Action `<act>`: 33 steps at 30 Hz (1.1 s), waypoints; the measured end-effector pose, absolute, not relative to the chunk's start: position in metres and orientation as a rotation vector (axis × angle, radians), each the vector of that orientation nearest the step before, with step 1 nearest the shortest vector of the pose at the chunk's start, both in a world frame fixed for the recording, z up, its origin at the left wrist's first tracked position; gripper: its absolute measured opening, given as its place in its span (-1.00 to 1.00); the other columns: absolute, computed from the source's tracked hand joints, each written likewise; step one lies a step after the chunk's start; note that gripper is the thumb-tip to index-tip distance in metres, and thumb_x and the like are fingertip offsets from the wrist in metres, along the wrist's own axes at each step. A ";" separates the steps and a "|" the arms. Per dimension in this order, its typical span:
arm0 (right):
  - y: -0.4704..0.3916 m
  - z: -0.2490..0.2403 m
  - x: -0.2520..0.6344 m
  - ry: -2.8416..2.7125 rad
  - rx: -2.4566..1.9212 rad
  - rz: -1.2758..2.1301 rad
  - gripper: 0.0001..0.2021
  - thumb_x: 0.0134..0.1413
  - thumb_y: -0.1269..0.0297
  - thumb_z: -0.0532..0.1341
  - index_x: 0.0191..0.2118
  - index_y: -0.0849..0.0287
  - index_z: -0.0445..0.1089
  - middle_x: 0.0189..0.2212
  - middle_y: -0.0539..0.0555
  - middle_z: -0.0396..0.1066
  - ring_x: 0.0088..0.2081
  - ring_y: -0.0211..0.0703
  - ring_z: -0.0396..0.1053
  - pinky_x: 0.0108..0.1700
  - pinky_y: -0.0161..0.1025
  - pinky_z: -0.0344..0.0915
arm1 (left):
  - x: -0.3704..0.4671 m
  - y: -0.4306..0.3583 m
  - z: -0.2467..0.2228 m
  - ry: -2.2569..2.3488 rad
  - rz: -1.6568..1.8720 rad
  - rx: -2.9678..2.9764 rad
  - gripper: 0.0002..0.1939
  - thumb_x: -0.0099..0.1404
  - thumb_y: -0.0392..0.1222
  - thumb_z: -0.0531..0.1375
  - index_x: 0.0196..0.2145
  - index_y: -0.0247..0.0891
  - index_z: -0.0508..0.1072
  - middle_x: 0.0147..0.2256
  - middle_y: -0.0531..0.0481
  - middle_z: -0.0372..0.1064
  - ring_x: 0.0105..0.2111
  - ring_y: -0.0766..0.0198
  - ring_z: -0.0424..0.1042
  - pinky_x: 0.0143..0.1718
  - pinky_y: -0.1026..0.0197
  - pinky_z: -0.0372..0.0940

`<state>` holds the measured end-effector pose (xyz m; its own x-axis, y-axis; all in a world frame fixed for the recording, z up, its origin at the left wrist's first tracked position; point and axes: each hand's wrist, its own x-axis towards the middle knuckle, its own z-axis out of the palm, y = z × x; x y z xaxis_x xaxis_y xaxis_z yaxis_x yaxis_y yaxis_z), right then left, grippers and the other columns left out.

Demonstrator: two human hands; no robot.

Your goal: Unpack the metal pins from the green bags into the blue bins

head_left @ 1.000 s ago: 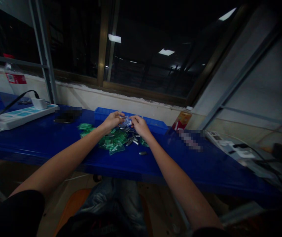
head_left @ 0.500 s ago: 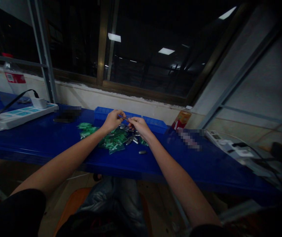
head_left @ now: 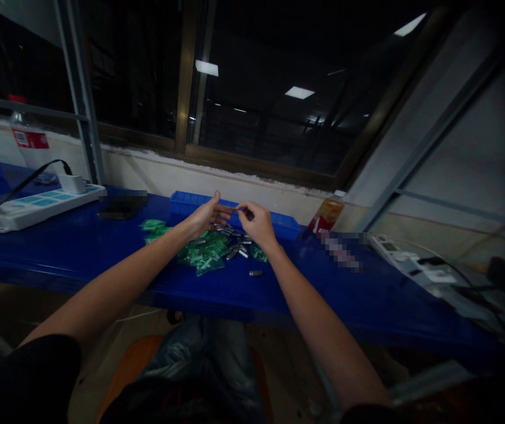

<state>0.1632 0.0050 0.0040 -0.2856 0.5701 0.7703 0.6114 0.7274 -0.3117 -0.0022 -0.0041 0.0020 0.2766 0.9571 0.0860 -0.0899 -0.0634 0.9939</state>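
My left hand is open, thumb raised and fingers stretched toward the right hand. My right hand is closed in a pinch close to the left fingertips; what it pinches is too small and dark to name. Below both hands lies a heap of small green plastic bags. Beside the bags are several short silvery metal cylinders, partly hidden by my right hand. One metal cylinder lies apart, nearer the table's front edge. Behind the hands stand blue plastic trays.
On the blue table, a white power strip with a plugged-in adapter lies left, a second strip right. A drink bottle stands at the back right, another bottle far left. A window rises behind.
My left hand has gone from a pinch to open, its thumb lifting and fingers spreading. The right hand has turned slightly and stays pinched. The pile looks unchanged.
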 end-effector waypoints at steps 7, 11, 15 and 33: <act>0.007 -0.002 0.155 -1.943 -0.973 0.195 -0.79 -0.01 0.19 0.10 -0.40 0.19 0.39 -0.57 -0.01 0.32 -0.50 -0.27 0.25 -0.40 -0.33 0.18 | -0.001 0.005 -0.008 1.127 1.474 1.660 -0.83 0.07 -0.18 0.17 -0.36 -0.31 0.41 -0.41 0.00 0.36 -0.40 0.30 0.30 -0.32 0.27 0.21; 0.011 -0.007 0.150 -1.772 -1.041 0.707 -0.52 0.00 -0.13 -0.01 -0.49 0.22 0.36 -0.62 0.00 0.29 -0.55 -0.28 0.26 -0.49 -0.35 0.16 | -0.003 0.003 -0.008 1.248 1.521 2.141 -0.84 0.08 -0.31 0.11 -0.35 -0.27 0.46 -0.32 -0.04 0.32 -0.29 0.24 0.30 -0.16 0.21 0.19; 0.016 -0.008 0.151 -1.606 -1.054 0.862 -0.61 -0.13 -0.08 0.13 -0.47 0.22 0.34 -0.62 -0.03 0.28 -0.57 -0.30 0.24 -0.51 -0.36 0.14 | -0.002 0.000 -0.009 1.162 1.515 2.388 -0.70 0.08 -0.42 0.03 -0.32 -0.23 0.49 -0.26 -0.07 0.24 -0.17 0.21 0.26 -0.05 0.18 0.15; 0.013 -0.005 0.157 -1.920 -0.902 0.285 -0.72 -0.10 0.38 0.12 -0.19 0.17 0.39 -0.28 0.07 0.28 -0.34 -0.25 0.30 -0.35 -0.31 0.25 | 0.000 -0.002 -0.003 1.022 1.382 1.400 -0.85 0.06 -0.22 0.17 -0.36 -0.30 0.42 -0.42 0.02 0.35 -0.44 0.37 0.25 -0.44 0.34 0.11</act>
<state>0.1571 0.0133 -0.0046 -0.2662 0.6941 0.6689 0.4695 0.6994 -0.5389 0.0001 -0.0021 -0.0025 0.0367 0.9643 0.2623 -0.0312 -0.2613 0.9648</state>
